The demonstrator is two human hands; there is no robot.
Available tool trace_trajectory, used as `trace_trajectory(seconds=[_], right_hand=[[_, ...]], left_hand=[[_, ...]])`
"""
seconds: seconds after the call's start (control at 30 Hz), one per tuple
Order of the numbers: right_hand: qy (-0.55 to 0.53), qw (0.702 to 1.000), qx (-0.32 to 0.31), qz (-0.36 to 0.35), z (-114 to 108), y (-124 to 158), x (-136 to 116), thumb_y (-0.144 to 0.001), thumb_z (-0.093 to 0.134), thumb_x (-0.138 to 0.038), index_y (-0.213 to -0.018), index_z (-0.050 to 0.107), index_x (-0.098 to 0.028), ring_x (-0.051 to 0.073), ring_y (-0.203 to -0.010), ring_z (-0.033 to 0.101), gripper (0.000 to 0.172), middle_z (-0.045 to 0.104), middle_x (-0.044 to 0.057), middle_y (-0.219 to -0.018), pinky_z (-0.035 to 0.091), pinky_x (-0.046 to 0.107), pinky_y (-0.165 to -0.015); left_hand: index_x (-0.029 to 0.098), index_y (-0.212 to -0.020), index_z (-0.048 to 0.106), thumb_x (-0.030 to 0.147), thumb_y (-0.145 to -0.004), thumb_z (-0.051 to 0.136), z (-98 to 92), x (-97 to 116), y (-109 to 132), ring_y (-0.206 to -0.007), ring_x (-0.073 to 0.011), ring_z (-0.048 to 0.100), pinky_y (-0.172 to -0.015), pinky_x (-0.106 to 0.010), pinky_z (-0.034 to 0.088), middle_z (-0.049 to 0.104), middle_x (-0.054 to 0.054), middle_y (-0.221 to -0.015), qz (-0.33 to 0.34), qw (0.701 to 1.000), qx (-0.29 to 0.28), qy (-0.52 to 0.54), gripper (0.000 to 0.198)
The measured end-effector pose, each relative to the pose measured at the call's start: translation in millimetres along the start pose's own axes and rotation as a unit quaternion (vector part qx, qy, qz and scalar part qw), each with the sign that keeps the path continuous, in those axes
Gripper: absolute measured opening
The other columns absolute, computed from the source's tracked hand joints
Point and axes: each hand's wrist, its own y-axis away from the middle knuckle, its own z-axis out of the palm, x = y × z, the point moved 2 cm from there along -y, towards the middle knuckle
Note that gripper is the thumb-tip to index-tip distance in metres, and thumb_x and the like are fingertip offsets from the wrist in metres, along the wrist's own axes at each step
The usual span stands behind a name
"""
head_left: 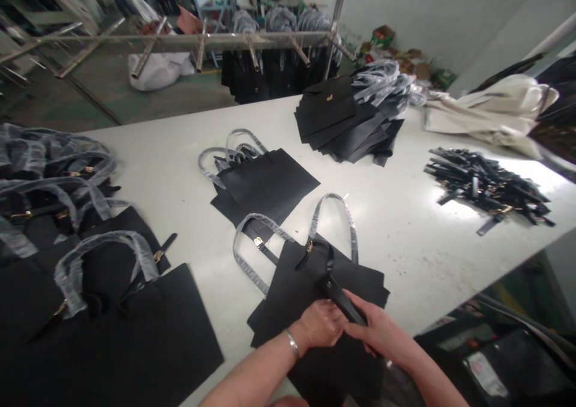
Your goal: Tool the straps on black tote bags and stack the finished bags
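Note:
Black bag panels (315, 269) with plastic-wrapped handles (344, 206) lie in front of me on the white table (382, 215), overlapping one another. My right hand (371, 323) is closed round a long black strap-like piece (342, 299), whose far end points up and left over the panel. My left hand (323, 323), with a silver bracelet at the wrist, is curled against my right hand beside that piece. What its fingers hold, if anything, is hidden. A gold clasp (258, 243) on a short strap shows near the left handle.
Finished-looking black bags (135, 335) are heaped at the left. Another small stack (270, 182) lies beyond the panels, with a larger fanned stack (346, 119) behind it. Short black straps (490, 185) form a pile at the right. A metal rack (270, 41) stands past the table.

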Motion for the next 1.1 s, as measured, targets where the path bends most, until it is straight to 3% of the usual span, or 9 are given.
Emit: trace_trajectory(seconds=[0.1,0.2,0.3,0.47,0.63,0.73,0.9,1.0,1.1], right_hand=[[0.046,0.999,-0.002,-0.014,7,-11,-12,-0.077,0.059,-0.027,-0.146,0.041,-0.021,0.015,-0.044,0.056,0.072,0.066,-0.002,-0.066,0.045,0.025,-0.043],[0.086,0.993,0.021,-0.077,14,-31,-29,-0.073,0.062,-0.026,-0.143,0.047,-0.016,0.022,-0.077,0.068,0.072,0.073,0.006,-0.094,0.056,0.034,-0.074],[0.088,0.988,0.027,-0.121,15,-38,-37,-0.071,0.063,-0.024,-0.14,0.052,-0.016,0.026,-0.107,0.064,0.07,0.069,0.008,-0.118,0.049,0.038,-0.1],[0.065,0.992,0.022,-0.103,16,-32,-33,-0.072,0.065,-0.027,-0.136,0.056,-0.021,0.026,-0.104,0.066,0.065,0.072,0.004,-0.109,0.053,0.037,-0.092],[0.1,0.985,0.059,-0.131,28,-45,-55,-0.076,0.062,-0.029,-0.141,0.049,-0.017,0.025,-0.091,0.068,0.068,0.073,0.006,-0.104,0.052,0.039,-0.094],[0.069,0.983,0.094,-0.145,20,-39,-64,-0.08,0.061,-0.034,-0.146,0.043,-0.019,0.024,-0.099,0.067,0.07,0.072,0.006,-0.111,0.05,0.038,-0.099],[-0.006,0.98,0.168,-0.109,-20,9,-24,-0.077,0.065,-0.046,-0.147,0.04,-0.022,0.028,-0.109,0.064,0.079,0.064,0.006,-0.129,0.057,0.036,-0.089],[-0.052,0.975,0.211,-0.051,-33,35,15,-0.076,0.065,-0.054,-0.148,0.038,-0.021,0.03,-0.096,0.068,0.084,0.067,0.009,-0.125,0.06,0.034,-0.071],[-0.062,0.967,0.245,-0.019,-32,48,46,-0.073,0.065,-0.06,-0.146,0.042,-0.02,0.033,-0.102,0.067,0.087,0.071,0.009,-0.116,0.061,0.034,-0.075]], left_hand=[[0.014,-0.082,0.065,0.025,-0.085,0.056,3.0,3,-3,-0.08,-0.022,0.067,-0.074,-0.035,0.053,0.071,-0.008,-0.082,0.013,0.999,-0.052,0.001,0.015],[0.015,-0.07,0.065,0.024,-0.08,0.061,3.5,5,-6,-0.067,-0.023,0.066,-0.059,-0.035,0.051,0.068,-0.004,-0.066,0.011,0.997,-0.079,-0.005,0.014],[0.016,-0.067,0.065,0.022,-0.08,0.062,3.7,6,-7,-0.064,-0.023,0.065,-0.055,-0.034,0.049,0.068,-0.003,-0.062,-0.005,0.996,-0.091,-0.009,0.015],[0.017,-0.093,0.07,0.029,-0.086,0.058,5.0,4,-8,-0.093,-0.0257,0.068,-0.07,-0.036,0.055,0.075,-0.007,-0.097,-0.032,0.997,-0.069,0.006,0.019],[0.014,-0.076,0.07,0.025,-0.078,0.064,9.0,1,-8,-0.074,-0.0265,0.068,-0.068,-0.039,0.054,0.073,-0.007,-0.073,-0.024,0.995,-0.093,0.011,0.012],[0.015,-0.079,0.069,0.026,-0.079,0.06,5.2,2,-4,-0.071,-0.0235,0.067,-0.068,-0.036,0.053,0.072,-0.007,-0.072,-0.04,0.997,-0.056,0.02,0.014],[0.021,-0.087,0.066,0.021,-0.078,0.058,-27.0,-6,-6,-0.07,-0.0149,0.065,-0.062,-0.025,0.05,0.069,-0.001,-0.078,-0.139,0.98,0.064,0.126,0.012],[0.021,-0.086,0.061,0.021,-0.087,0.053,-56.8,-36,-31,-0.07,-0.0114,0.062,-0.064,-0.022,0.05,0.065,0.0,-0.084,-0.29,0.938,0.11,0.155,0.008],[0.018,-0.111,0.055,0.03,-0.09,0.054,-81.2,-80,-73,-0.096,-0.0201,0.062,-0.083,-0.03,0.052,0.061,-0.008,-0.107,-0.4,0.9,0.139,0.103,0.023]])
